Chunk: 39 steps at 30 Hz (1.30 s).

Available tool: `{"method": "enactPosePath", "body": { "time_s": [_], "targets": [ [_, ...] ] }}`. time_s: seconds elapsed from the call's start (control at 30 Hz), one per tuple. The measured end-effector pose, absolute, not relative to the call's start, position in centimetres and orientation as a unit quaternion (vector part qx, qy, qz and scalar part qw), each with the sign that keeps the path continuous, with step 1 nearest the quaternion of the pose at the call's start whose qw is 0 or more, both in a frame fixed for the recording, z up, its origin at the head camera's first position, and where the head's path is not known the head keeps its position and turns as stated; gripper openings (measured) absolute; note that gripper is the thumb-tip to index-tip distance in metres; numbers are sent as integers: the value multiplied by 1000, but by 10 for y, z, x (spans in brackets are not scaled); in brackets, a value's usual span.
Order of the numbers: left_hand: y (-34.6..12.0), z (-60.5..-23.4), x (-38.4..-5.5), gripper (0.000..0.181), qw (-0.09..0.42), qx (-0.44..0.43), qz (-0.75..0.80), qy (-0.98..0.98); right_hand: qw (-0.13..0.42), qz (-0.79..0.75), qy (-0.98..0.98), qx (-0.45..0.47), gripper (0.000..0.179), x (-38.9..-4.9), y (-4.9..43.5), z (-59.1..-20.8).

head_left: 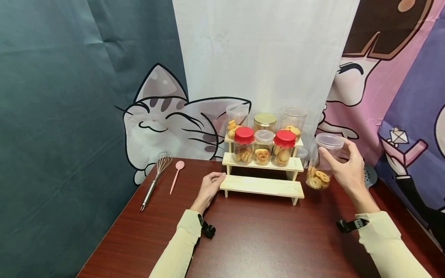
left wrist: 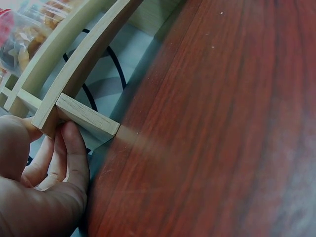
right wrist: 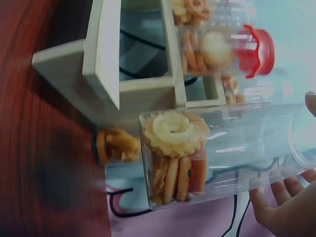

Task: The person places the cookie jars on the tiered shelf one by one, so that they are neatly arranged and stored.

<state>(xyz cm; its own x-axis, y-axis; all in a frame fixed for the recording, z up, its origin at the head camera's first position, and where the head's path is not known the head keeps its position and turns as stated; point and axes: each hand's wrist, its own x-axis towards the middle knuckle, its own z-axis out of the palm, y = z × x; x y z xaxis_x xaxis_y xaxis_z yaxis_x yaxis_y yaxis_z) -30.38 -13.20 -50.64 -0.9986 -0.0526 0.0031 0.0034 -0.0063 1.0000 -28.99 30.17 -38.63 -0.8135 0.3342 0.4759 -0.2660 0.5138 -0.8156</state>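
Note:
My right hand [head_left: 349, 166] grips a tall clear plastic jar [head_left: 318, 164] near its lid, thumb on one side and fingers on the other. Cookies [right wrist: 175, 133] fill the lower part of this jar, which is held upright, slightly tilted, right of a three-step wooden rack [head_left: 262, 185]. At the lowest step's left end, my left hand [head_left: 208, 189] pinches the board, fingers [left wrist: 74, 148] curled beneath its corner in the left wrist view. Two red-capped jars [head_left: 244, 144] flank a clear-lidded jar [head_left: 263, 148] on the middle step.
On the top step stand two clear jars [head_left: 293, 119] and a gold-lidded jar [head_left: 265, 121]. Another small jar [head_left: 301, 154] is behind the rack's right side. A whisk [head_left: 156, 179] and a pink spoon [head_left: 177, 173] lie at left. A grey slotted utensil [head_left: 370, 175] shows behind my right hand.

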Motion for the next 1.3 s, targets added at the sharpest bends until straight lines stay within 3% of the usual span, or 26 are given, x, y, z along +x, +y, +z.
{"method": "enactPosePath", "body": {
  "time_s": [0.67, 0.97, 1.3],
  "targets": [
    [-133, -507, -304, 35, 19, 17, -705, -709, 252, 519, -807, 126, 60, -274, 232, -389],
    [-134, -507, -305, 34, 27, 15, -698, -716, 225, 530, -805, 146, 60, -276, 193, -393],
    [-133, -508, -306, 32, 28, 19, -697, -717, 238, 538, -794, 153, 61, -283, 161, -397]
  ]
}}
